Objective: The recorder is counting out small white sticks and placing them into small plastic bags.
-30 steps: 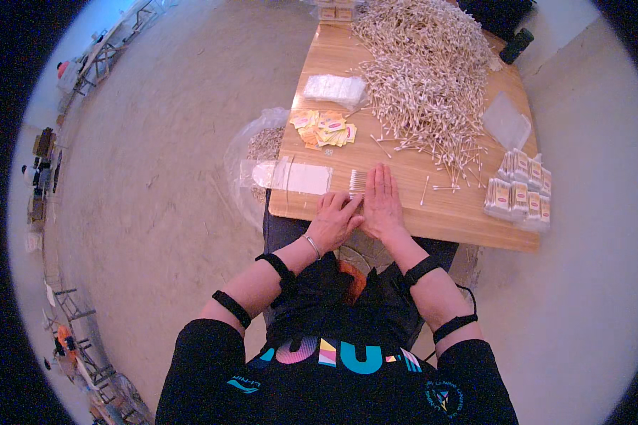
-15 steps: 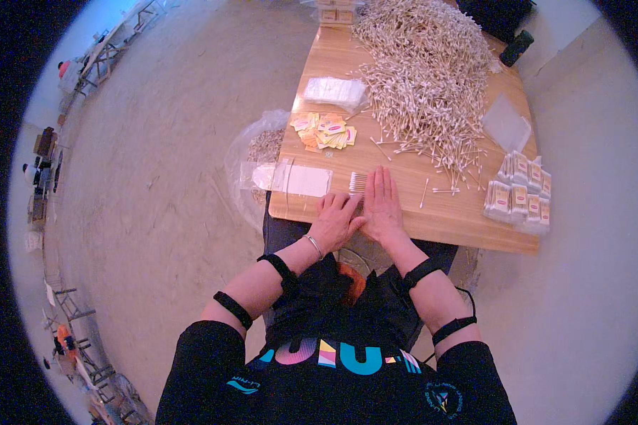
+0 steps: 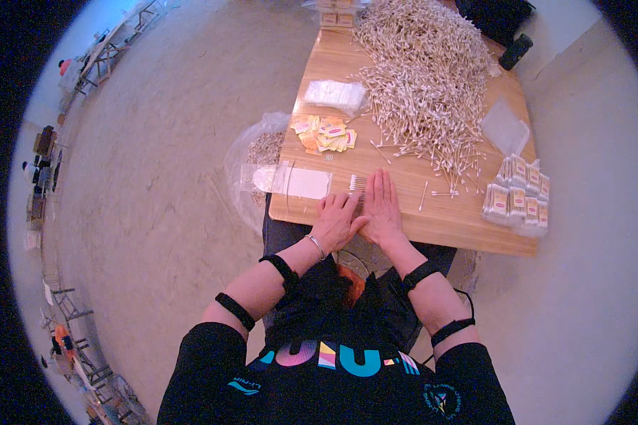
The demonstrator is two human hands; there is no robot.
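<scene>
A small row of cotton swabs [image 3: 357,183] lies side by side on the wooden table near its front edge. My left hand [image 3: 335,219] rests over the near ends of these swabs with its fingers stretched out. Flat along the row's right side lies my right hand [image 3: 383,210], fingers straight and held alongside each other, holding nothing. The two thumbs almost meet, and the lower part of the row is hidden under my fingers. Just left of my left hand is a clear plastic bag [image 3: 262,178] with a white card [image 3: 309,182] in it.
A big heap of loose swabs [image 3: 425,85] covers the table's far side. Yellow printed cards [image 3: 331,133] and a stack of clear bags [image 3: 335,94] lie at left. Filled swab packs [image 3: 519,198] sit at right, near an empty plastic sleeve [image 3: 505,126]. The table's edge [image 3: 404,230] is close.
Both hands stay at the row of swabs with only very slight shifts. The view has moved a little; nothing was picked up or let go.
</scene>
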